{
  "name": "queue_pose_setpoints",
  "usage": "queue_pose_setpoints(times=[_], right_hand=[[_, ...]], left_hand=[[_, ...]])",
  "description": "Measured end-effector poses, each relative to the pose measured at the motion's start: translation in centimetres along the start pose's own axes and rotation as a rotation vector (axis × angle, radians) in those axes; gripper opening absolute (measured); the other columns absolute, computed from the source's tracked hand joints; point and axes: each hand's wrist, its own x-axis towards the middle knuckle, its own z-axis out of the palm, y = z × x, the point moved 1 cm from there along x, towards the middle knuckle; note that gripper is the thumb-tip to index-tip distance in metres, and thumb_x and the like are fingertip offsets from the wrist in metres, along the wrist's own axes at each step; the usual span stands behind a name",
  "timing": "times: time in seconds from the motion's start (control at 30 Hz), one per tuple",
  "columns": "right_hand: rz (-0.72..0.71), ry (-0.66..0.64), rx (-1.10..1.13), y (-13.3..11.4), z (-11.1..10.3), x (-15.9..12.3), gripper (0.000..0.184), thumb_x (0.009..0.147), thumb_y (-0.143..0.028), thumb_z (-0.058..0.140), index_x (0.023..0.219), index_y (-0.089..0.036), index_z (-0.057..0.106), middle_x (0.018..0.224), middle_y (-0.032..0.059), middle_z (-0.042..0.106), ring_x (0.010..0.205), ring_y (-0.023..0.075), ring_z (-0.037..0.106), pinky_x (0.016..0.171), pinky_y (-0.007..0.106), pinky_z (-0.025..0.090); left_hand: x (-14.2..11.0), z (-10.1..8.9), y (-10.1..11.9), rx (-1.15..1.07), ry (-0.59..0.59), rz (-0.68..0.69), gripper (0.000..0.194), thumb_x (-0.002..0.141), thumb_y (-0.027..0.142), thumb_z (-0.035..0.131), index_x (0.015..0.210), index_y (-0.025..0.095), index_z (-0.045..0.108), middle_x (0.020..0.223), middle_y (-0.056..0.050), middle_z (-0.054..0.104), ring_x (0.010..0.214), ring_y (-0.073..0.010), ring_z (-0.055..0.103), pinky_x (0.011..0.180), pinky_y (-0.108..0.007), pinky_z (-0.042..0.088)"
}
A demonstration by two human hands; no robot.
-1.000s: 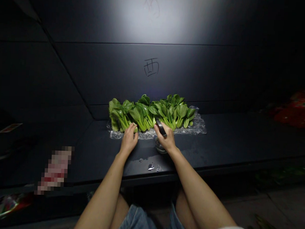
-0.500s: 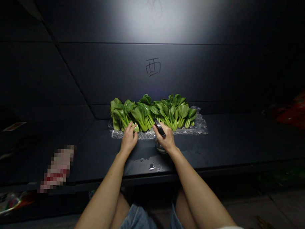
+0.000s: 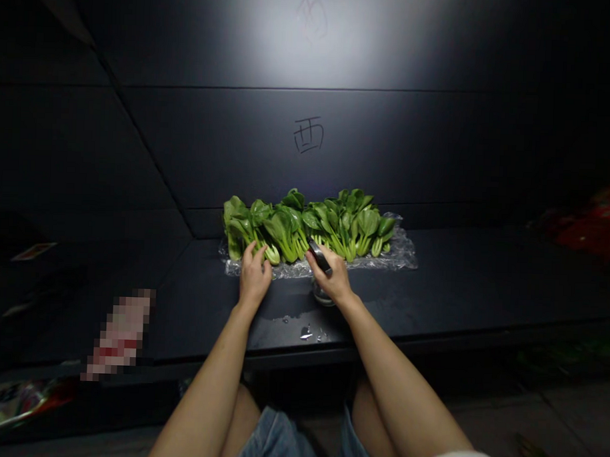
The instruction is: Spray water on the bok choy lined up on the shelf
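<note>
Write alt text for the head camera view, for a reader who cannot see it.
Two bare hands work at a row of green bok choy lying on clear plastic wrap on a dark table. The left hand touches the stems; the right hand holds a dark flat object above a glass container.

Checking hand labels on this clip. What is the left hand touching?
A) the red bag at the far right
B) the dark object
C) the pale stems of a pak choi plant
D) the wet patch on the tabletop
C. The fingers of the left hand rest on the pale stems of a pak choi plant, while the dark object is in the right hand.
</note>
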Motion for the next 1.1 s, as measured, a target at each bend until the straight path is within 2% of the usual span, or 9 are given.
queue_pose_setpoints(times=[0.17,0.37,0.57,0.83,1.1], right_hand=[[-0.008,-0.045,-0.013,-0.3,-0.1,0.1,0.03,0.096,-0.045,0.047,0.086,-0.021,0.062,0.079,0.0058,0.069,0.074,0.0204,0.065,0.066,0.027,0.043],[-0.024,-0.059,0.021,-0.5,0.2,0.1,0.029,0.095,-0.045,0.047,0.09,-0.021,0.062,0.08,0.006,0.069,0.074,0.0202,0.065,0.066,0.027,0.043],[-0.007,-0.089,-0.002,-1.0,1.0,0.2,0.031,0.095,-0.045,0.047,0.08,-0.021,0.059,0.075,0.005,0.066,0.069,0.0192,0.061,0.065,0.027,0.042],[-0.041,-0.156,-0.001,-1.6,1.4,0.4,0.029,0.095,-0.045,0.048,0.091,-0.021,0.063,0.083,0.0054,0.069,0.076,0.0197,0.064,0.067,0.026,0.043],[-0.033,-0.183,0.011,-2.1,1.9,0.3,0.026,0.095,-0.043,0.05,0.086,-0.021,0.063,0.081,0.0054,0.07,0.077,0.0204,0.066,0.068,0.026,0.043]], left_hand=[[0.0,-0.3,-0.4,0.021,0.052,-0.064,0.04,0.085,0.018,0.048,0.122,0.012,0.063,0.142,-0.019,0.046,0.136,-0.0299,0.045,0.115,-0.045,0.038],[0.0,-0.2,-1.2,0.026,0.004,-0.126,0.043,0.084,0.017,0.048,0.125,0.012,0.06,0.142,-0.019,0.048,0.136,-0.03,0.046,0.115,-0.046,0.038],[-0.2,-0.3,-1.9,0.015,-0.024,-0.142,0.045,0.084,0.018,0.047,0.127,0.012,0.058,0.144,-0.019,0.049,0.136,-0.0294,0.046,0.116,-0.046,0.038],[-0.1,-0.8,-2.7,0.003,-0.011,-0.163,0.047,0.083,0.017,0.046,0.128,0.011,0.058,0.145,-0.019,0.05,0.137,-0.0286,0.046,0.116,-0.045,0.037],[0.2,-1.0,-2.8,0.003,-0.013,-0.172,0.047,0.083,0.017,0.046,0.127,0.008,0.058,0.143,-0.021,0.052,0.136,-0.0294,0.047,0.116,-0.046,0.037]])
